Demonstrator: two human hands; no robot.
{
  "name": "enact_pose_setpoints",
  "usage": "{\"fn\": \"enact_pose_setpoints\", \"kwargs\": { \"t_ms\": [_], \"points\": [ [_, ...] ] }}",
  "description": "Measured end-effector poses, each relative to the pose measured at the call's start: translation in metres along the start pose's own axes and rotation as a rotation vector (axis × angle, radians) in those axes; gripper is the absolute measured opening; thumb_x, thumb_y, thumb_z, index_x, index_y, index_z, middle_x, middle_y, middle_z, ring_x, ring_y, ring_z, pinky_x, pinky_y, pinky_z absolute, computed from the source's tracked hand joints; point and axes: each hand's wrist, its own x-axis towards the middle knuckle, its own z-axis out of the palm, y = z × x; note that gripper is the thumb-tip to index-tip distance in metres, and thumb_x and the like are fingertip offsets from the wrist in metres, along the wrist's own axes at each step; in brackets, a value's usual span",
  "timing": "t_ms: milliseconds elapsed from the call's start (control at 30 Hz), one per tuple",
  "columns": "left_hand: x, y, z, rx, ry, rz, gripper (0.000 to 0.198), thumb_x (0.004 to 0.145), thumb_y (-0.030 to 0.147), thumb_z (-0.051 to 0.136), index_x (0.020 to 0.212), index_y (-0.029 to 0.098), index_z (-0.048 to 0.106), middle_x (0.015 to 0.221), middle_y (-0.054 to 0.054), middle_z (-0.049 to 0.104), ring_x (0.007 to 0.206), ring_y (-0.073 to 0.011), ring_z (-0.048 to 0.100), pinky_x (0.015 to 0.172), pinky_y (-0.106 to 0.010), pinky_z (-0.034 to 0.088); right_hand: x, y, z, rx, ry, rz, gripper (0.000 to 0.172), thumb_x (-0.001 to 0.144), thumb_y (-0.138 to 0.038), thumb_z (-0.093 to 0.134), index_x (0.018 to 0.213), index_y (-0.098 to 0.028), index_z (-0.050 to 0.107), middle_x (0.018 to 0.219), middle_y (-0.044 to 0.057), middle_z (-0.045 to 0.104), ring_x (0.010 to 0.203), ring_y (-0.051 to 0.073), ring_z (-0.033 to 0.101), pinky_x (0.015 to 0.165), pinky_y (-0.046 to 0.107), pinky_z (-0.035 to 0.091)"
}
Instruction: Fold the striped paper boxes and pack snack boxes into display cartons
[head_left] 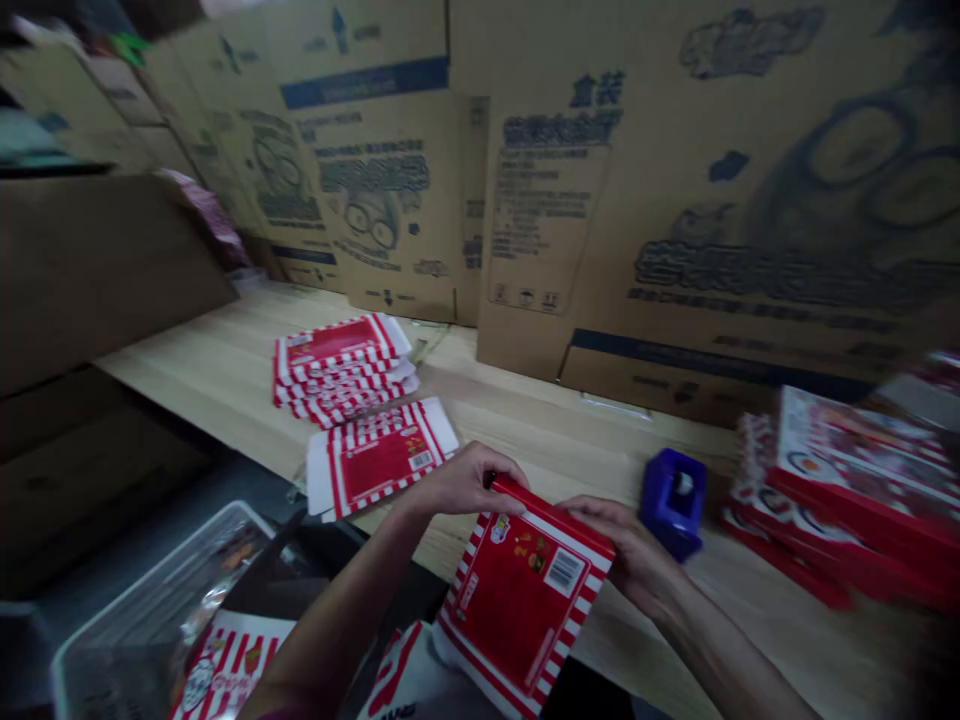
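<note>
At the near edge of the table (225, 350), whose top was pale and wood-grained, a red carton (525, 595) of smooth printed board was held tilted, its lower part projecting past the edge. Its broad rectangular panel was bordered by red-and-white stripes and bore a white barcode patch. Left of it, close to the same edge, lay a flattened carton (386, 465) with plain white end flaps; behind this, a layered stack of cartons (337, 350) repeated the striped border.

Toward the right end stood a blue tape dispenser (667, 510), angular and apparently plastic, and beyond it a blurred pile of printed boxes (855, 480), red and white. Large brown corrugated boxes (547, 200) with dark blue print walled off the far edge. Below the near edge, a translucent white bin (71, 650) contained a striped packet (244, 650); the left forearm partly covered both, and the held carton hid a stretch of the table's edge.

The left hand (472, 480) gripped the carton's upper left corner, thumb against the printed panel. The right hand (619, 535) was closed about the upper right corner, its fingers extended along the top edge and partly hidden behind it
</note>
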Motion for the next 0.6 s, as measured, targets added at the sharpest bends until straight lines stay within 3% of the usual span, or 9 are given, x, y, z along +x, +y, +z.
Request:
{"fn": "enact_pose_setpoints", "kwargs": {
  "t_ms": [33,100,200,267,300,400,467,600],
  "points": [
    [-0.006,-0.002,-0.010,-0.011,0.073,-0.015,0.028,0.068,0.034,0.074,0.086,0.011,0.072,0.072,-0.003,0.070,0.061,-0.0120,0.060,0.056,-0.020,0.046,0.004,0.002,-0.004,-0.007,0.070,-0.079,0.030,0.062,-0.037,0.081,0.082,-0.015,0.073,0.081,0.007,0.072,0.073,0.018,0.065,0.068,0.027,0.049],
    [-0.025,-0.003,-0.038,-0.059,0.343,-0.023,0.026,0.067,0.033,0.074,0.083,0.012,0.071,0.075,-0.004,0.070,0.065,-0.0134,0.062,0.060,-0.022,0.048,0.014,0.008,-0.015,0.040,0.208,-0.213,0.031,0.061,-0.040,0.082,0.080,-0.017,0.074,0.086,0.007,0.072,0.083,0.020,0.065,0.079,0.030,0.050],
    [-0.064,0.003,-0.097,-0.227,0.967,-0.017,0.030,0.062,0.028,0.076,0.086,0.012,0.069,0.070,-0.003,0.068,0.059,-0.0138,0.061,0.056,-0.025,0.051,0.025,0.025,-0.037,0.148,0.332,-0.222,0.035,0.051,-0.042,0.086,0.072,-0.018,0.073,0.079,0.005,0.071,0.079,0.019,0.064,0.080,0.031,0.051],
    [-0.089,0.007,-0.143,-0.297,1.395,-0.048,0.029,0.057,0.017,0.074,0.084,0.010,0.065,0.066,-0.002,0.064,0.053,-0.0140,0.060,0.049,-0.025,0.051,0.027,0.039,-0.049,0.179,0.328,-0.173,0.036,0.047,-0.042,0.088,0.069,-0.017,0.073,0.075,0.005,0.070,0.075,0.018,0.064,0.077,0.030,0.052],
    [-0.099,0.008,-0.165,-0.287,1.513,-0.053,0.025,0.058,0.012,0.070,0.082,0.011,0.061,0.066,-0.001,0.062,0.054,-0.0134,0.060,0.049,-0.024,0.052,0.028,0.046,-0.052,0.189,0.315,-0.154,0.036,0.046,-0.041,0.089,0.068,-0.017,0.073,0.074,0.004,0.070,0.075,0.018,0.064,0.076,0.030,0.053],
    [-0.116,0.004,-0.219,-0.234,1.725,-0.087,0.016,0.066,0.005,0.058,0.080,0.012,0.052,0.064,0.003,0.054,0.055,-0.0093,0.058,0.052,-0.022,0.053,0.026,0.062,-0.052,0.215,0.274,-0.112,0.034,0.048,-0.039,0.089,0.068,-0.017,0.073,0.074,0.004,0.069,0.074,0.017,0.063,0.074,0.028,0.053],
    [-0.119,-0.004,-0.242,-0.179,1.793,-0.147,0.016,0.068,0.003,0.055,0.080,0.012,0.049,0.066,0.003,0.051,0.057,-0.0089,0.058,0.055,-0.024,0.055,0.023,0.067,-0.045,0.220,0.255,-0.097,0.034,0.049,-0.039,0.089,0.068,-0.016,0.073,0.075,0.004,0.069,0.074,0.017,0.063,0.074,0.028,0.052],
    [-0.125,-0.023,-0.253,0.000,1.757,-0.309,0.023,0.067,0.010,0.064,0.087,0.009,0.052,0.073,-0.002,0.054,0.071,-0.0186,0.062,0.063,-0.038,0.058,0.019,0.069,-0.034,0.196,0.225,-0.100,0.032,0.052,-0.039,0.087,0.068,-0.016,0.072,0.073,0.005,0.067,0.074,0.016,0.062,0.072,0.027,0.052]
  ]
}}
